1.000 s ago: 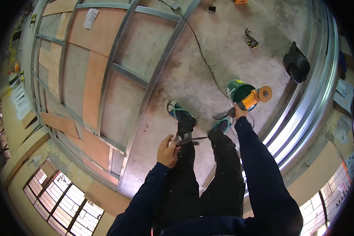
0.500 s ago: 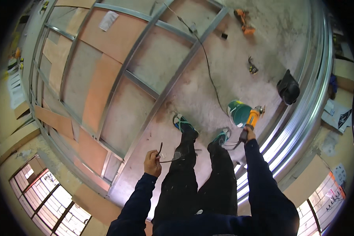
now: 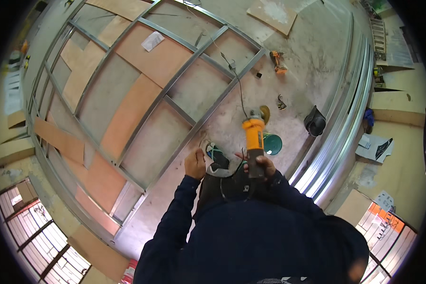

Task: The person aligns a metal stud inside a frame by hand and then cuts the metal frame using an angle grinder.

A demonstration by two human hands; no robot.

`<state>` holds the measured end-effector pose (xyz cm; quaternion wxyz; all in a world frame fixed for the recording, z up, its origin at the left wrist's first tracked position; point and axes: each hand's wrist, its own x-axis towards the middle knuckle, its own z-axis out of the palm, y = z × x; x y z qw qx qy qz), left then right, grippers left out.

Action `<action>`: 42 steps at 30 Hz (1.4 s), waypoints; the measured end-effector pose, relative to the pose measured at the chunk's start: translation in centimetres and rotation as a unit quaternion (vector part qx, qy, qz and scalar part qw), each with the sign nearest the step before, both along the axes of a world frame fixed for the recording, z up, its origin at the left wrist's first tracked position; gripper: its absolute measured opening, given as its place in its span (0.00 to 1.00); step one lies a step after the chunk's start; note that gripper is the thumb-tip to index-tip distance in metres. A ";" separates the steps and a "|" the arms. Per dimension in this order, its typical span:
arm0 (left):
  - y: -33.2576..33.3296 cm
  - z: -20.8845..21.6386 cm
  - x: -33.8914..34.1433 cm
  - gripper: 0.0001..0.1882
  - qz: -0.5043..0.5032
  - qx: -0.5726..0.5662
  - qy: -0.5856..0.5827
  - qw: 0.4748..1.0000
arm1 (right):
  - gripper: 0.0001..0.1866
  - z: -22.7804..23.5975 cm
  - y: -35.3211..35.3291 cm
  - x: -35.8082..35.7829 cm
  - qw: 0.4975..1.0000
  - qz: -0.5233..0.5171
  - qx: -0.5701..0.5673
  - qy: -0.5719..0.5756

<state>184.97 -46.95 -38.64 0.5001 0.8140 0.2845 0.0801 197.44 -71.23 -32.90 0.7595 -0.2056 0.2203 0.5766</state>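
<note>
My right hand (image 3: 267, 167) grips the dark rear handle of a yellow angle grinder (image 3: 254, 137), held up in front of my body with its disc end pointing away from me. My left hand (image 3: 195, 164) is closed on a pair of clear glasses (image 3: 218, 172) with dark temples, which hang between my two hands over my lap. A green bucket (image 3: 272, 144) stands on the floor, partly hidden behind the grinder. One shoe (image 3: 216, 155) shows beyond the glasses.
A large metal stud frame (image 3: 180, 111) with brown board pieces (image 3: 128, 111) lies left. Long metal profiles (image 3: 338, 128) run along the right. On the floor are an orange drill (image 3: 278, 62), a black helmet-like shell (image 3: 315, 121) and a power cord (image 3: 241, 92).
The grinder has come up off the bucket, toward my body and leftward, in my right hand. My left hand with the glasses has moved up slightly. My view has shifted and my torso leans forward.
</note>
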 end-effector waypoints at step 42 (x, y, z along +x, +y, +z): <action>0.6 14.6 20.0 0.12 -0.013 -0.059 -0.214 0.975 | 0.27 10.0 8.8 17.6 0.997 -0.041 0.034 -0.056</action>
